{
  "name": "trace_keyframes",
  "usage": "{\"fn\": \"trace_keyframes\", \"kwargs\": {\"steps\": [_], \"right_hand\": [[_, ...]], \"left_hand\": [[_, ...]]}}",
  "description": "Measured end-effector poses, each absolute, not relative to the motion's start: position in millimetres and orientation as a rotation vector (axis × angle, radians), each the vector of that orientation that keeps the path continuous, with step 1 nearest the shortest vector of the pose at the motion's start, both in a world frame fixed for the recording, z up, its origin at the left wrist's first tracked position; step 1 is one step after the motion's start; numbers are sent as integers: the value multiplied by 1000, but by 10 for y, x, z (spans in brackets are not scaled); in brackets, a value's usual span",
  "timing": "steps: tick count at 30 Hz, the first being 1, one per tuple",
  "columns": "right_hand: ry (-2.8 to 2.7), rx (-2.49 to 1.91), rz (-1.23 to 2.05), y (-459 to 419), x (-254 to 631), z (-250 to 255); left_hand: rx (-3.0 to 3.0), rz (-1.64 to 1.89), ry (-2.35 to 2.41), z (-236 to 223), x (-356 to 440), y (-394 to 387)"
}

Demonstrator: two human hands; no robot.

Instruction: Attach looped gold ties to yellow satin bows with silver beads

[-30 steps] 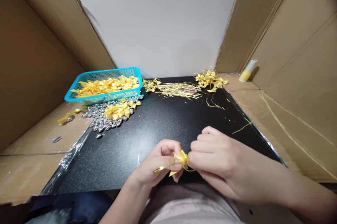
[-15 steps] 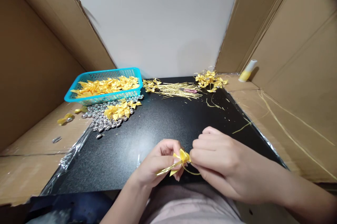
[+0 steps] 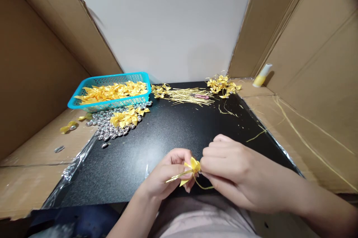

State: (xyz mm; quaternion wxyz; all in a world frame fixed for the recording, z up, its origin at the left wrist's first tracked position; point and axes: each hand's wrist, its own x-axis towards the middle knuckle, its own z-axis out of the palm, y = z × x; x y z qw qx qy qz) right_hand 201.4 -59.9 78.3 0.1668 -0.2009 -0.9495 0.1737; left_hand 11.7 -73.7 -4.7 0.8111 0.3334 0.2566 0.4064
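Low in the centre, my left hand (image 3: 170, 171) pinches a yellow ribbon bow (image 3: 195, 165) between thumb and fingers. Thin gold strands (image 3: 179, 175) stick out from the bow across the left thumb. A loose gold cord (image 3: 201, 186) curves beneath the bow towards my right hand (image 3: 235, 171). That hand is closed, its thumb and fingertips pressed together against the bow's right edge, where a bit of something silvery shows. What the right fingertips grip is hidden.
A turquoise basket (image 3: 109, 104) of yellow bows stands at the back left. Silver beads (image 3: 112, 130) and several bows (image 3: 127, 118) lie before it. Gold strips (image 3: 187, 96), a pink-handled tool (image 3: 200, 96) and finished-looking bows (image 3: 223, 84) lie behind. Cardboard walls (image 3: 316, 55) flank the black tabletop (image 3: 165, 130).
My right fingertips have shifted very slightly left at the bow, and the cord loop hangs a little lower. My left hand keeps its hold almost unmoved.
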Motion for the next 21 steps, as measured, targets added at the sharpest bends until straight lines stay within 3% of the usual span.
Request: {"fn": "trace_keyframes", "kwargs": {"steps": [21], "right_hand": [[-2711,-524,638,-538,2025,796]], "left_hand": [[644,836,497,-75,122,-723]]}}
